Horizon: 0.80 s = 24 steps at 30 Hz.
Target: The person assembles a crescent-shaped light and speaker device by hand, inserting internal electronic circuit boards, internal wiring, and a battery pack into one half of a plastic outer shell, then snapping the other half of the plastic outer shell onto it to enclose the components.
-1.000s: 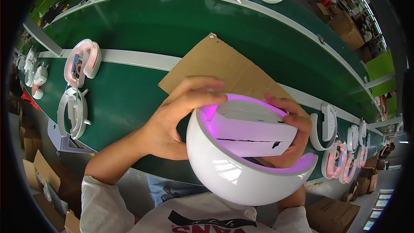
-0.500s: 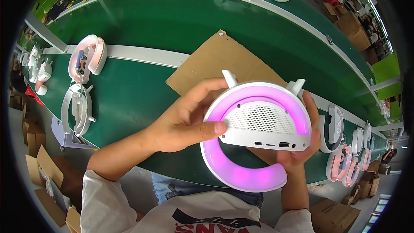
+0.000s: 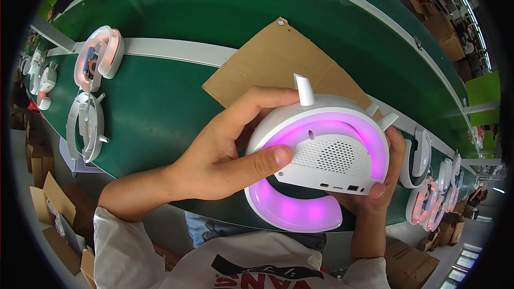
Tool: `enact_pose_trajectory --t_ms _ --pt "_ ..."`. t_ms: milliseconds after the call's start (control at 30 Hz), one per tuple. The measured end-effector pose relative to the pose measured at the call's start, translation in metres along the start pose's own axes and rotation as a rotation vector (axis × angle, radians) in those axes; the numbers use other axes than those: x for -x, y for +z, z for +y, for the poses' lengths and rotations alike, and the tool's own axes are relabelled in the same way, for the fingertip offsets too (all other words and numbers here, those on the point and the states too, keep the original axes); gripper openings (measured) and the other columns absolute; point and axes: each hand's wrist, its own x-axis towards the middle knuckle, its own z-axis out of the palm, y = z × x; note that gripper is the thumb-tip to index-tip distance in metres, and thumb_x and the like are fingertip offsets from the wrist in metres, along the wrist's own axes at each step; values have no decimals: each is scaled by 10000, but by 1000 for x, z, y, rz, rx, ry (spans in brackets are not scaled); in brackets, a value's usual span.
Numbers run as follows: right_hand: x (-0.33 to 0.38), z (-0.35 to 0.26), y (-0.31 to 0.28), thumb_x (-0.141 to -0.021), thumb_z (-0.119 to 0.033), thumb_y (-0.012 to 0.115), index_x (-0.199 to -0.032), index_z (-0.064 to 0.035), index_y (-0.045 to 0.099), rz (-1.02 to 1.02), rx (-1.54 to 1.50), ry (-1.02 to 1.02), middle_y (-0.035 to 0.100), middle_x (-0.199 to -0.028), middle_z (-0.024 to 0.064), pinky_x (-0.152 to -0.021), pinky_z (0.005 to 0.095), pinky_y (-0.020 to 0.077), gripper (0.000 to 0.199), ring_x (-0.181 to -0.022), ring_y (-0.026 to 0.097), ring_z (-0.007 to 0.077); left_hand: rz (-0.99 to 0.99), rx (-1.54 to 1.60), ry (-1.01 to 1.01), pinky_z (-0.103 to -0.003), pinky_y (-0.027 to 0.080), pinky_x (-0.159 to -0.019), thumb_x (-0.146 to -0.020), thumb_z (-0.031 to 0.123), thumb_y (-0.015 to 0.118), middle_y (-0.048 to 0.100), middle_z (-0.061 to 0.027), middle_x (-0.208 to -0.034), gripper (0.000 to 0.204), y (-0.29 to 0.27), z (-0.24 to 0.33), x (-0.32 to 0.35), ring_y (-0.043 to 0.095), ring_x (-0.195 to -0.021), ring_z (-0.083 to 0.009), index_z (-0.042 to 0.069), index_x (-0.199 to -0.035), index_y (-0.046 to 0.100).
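White plastic ring lamp glowing pink [image 3: 321, 166] sits clasped between both hands, left hand [image 3: 225, 155] at 9 o'clock, right hand [image 3: 383, 182] at 4 o'clock underneath, open gap toward 7 o'clock.

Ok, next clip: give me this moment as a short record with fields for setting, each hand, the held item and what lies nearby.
setting: green conveyor belt with a cardboard sheet on it
left hand: grips the lamp's left side, thumb across its front
right hand: supports the lamp from the right and underneath
held item: white ring-shaped lamp, glowing pink, speaker grille facing the camera
nearby: similar lamps standing on the belt to the left and right
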Motion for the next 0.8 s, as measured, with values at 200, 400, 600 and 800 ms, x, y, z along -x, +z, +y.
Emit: enact_pose_trajectory --t_ms 200,400,600,800 --pt "-5 -6 2 -732 -766 823 -1566 20 316 42 272 33 512 -1487 217 -1157 472 474 1254 -1371 566 326 8 19 3 -364 469 -1064 -1060 144 657 605 -132 -1335 549 1 -1 0 590 -1243 -199 26 -1531 400" --pt "-7 -10 5 -663 -807 833 -1598 43 283 30 190 181 484 -1513 239 -1181 473 444 1378 -1392 548 342 3 22 23 -365 466 -1065 -1062 152 658 603 -130 -1340 557 1 -1 -1 587 -1249 -200 21 -1536 397" --pt "-8 -8 7 -642 -724 898 -1605 40 255 61 128 200 480 -1512 250 -1187 477 439 1387 -1395 544 358 -6 17 17 -361 465 -1071 -1052 139 670 592 -128 -1362 571 0 -2 -1 582 -1262 -202 24 -1542 399" --pt "-2 2 2 -674 -291 870 -1621 -53 270 -7 -75 92 521 -1475 205 -1152 432 421 1147 -1386 540 314 -57 -7 79 -378 442 -1115 -1001 90 727 561 -132 -1427 633 -4 -3 0 557 -1320 -223 33 -1547 411"
